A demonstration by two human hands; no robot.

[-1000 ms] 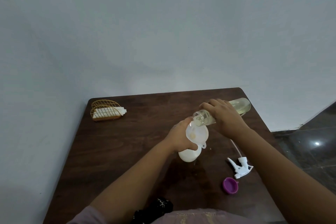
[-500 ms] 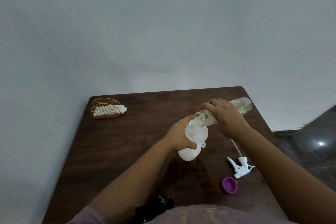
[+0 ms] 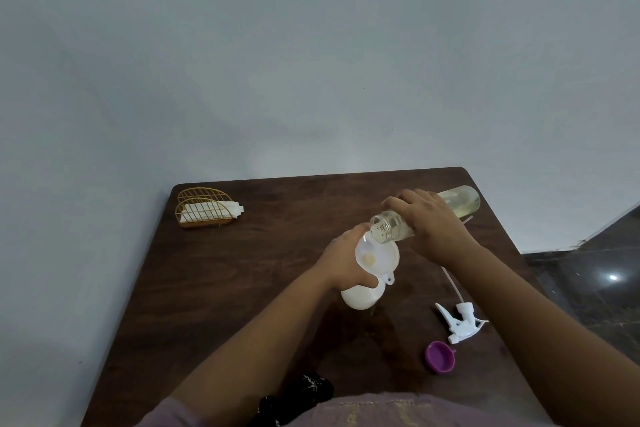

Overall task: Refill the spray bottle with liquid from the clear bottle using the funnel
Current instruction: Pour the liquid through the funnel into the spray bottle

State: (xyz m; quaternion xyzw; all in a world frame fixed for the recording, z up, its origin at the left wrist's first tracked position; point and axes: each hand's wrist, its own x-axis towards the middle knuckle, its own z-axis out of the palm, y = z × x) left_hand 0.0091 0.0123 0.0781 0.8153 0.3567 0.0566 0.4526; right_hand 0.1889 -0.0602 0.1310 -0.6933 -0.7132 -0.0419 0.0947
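Near the table's (image 3: pixel 242 288) right edge, the left hand (image 3: pixel 346 262) grips the spray bottle (image 3: pixel 362 295) and funnel (image 3: pixel 377 255) while the right hand (image 3: pixel 429 225), fingers wrapped around the clear bottle (image 3: pixel 460 201), should tilt slowly, mouth over the funnel, avoiding overflow

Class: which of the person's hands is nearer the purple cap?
Right. The right hand grips the clear bottle beyond the purple cap; the left hand, at the funnel, lies farther left.
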